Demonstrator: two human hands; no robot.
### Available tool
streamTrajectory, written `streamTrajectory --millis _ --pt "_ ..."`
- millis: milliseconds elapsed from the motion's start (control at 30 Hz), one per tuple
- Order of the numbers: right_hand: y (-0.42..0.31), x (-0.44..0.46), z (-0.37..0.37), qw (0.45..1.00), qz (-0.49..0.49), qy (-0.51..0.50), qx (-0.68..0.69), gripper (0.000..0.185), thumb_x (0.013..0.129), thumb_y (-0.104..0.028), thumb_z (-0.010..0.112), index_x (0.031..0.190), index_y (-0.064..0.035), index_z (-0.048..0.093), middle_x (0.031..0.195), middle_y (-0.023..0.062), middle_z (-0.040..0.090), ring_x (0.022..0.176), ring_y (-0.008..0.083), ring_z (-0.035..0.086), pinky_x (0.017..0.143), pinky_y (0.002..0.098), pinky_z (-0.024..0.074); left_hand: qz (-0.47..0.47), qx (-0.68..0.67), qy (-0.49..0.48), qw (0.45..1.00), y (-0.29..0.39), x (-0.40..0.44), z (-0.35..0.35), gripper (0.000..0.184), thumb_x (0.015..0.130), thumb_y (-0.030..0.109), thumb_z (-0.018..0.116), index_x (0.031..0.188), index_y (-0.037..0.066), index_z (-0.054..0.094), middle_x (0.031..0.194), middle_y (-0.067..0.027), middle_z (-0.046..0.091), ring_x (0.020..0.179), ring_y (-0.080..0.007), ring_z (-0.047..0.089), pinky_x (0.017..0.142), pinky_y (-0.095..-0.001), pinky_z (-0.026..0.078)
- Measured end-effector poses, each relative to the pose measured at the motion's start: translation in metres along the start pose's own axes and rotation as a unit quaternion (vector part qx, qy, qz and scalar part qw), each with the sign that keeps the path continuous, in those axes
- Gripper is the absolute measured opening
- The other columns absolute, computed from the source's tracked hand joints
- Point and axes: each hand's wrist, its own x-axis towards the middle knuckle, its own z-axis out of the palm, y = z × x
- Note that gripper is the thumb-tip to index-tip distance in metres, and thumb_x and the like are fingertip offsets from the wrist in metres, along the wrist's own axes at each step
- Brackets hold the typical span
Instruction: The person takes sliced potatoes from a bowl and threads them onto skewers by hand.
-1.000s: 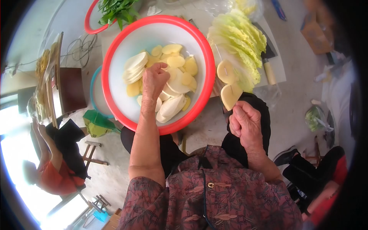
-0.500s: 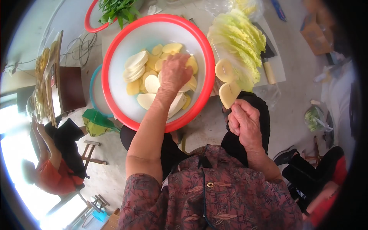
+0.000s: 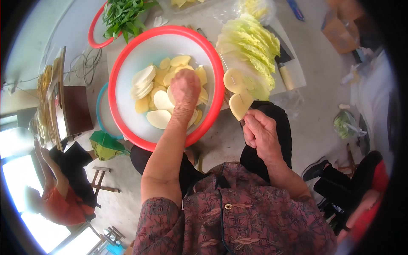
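A white basin with a thick red rim (image 3: 114, 106) holds pale yellow potato slices (image 3: 159, 119), with a stack of whiter slices on its left side. My left hand (image 3: 185, 87) is down among the slices, its fingers curled in and slightly blurred; what they grip is hidden. Just right of the basin, my right hand (image 3: 261, 132) is closed around the lower end of a thin skewer (image 3: 224, 62). Two potato slices are threaded on it, a round one (image 3: 233, 80) above a pointed one (image 3: 240, 104). The skewer's tip points up and left.
Behind the skewer lie napa cabbage leaves (image 3: 250, 51), beside a knife with a wooden handle (image 3: 286, 76). Green leaves (image 3: 123, 19) fill another red-rimmed basin. A green bag (image 3: 104, 145) is at left. A person in orange (image 3: 68, 197) sits left; another in red sits right.
My left hand's fingers have gone from spread over the slices to curled in among them. The view has shifted, moving the basin and skewer left. My right hand keeps its hold.
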Motion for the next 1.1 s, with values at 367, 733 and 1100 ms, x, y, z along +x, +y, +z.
streamTrajectory --millis 367,733,1100 --pt "0.0 -0.021 0.012 0.966 -0.107 -0.047 -0.229 0.022 0.094 -0.014 0.053 0.108 0.0005 0.061 0.064 -0.0015 0.05 0.052 0.0037 0.042 0.046 0.0194 0.0344 -0.328 -0.706 -0.015 0.628 0.012 -0.027 -0.102 0.011 0.09 0.01 0.05 0.095 0.0 0.053 0.085 -0.0091 0.062 0.07 -0.0166 0.064 0.064 -0.0288 0.055" --pt "0.008 -0.06 0.025 0.909 -0.237 -0.034 -0.343 0.02 0.091 -0.007 0.056 0.109 0.0 0.061 0.07 0.0025 0.059 0.052 0.0054 0.046 0.048 0.0211 0.0384 -0.296 -0.805 0.043 0.512 0.02 -0.075 -0.162 0.018 0.088 0.002 0.05 0.105 0.0 0.054 0.09 -0.0082 0.063 0.071 -0.0176 0.064 0.068 -0.0358 0.056" --pt "0.004 -0.08 0.034 0.905 -0.246 -0.051 -0.343 0.02 0.09 -0.005 0.056 0.107 0.0007 0.062 0.07 0.0005 0.059 0.054 0.003 0.042 0.049 0.0197 0.0367 -0.271 -0.758 0.087 0.587 0.037 -0.1 -0.184 0.02 0.088 0.003 0.05 0.107 -0.001 0.054 0.095 -0.0107 0.063 0.075 -0.0199 0.064 0.068 -0.0343 0.056"
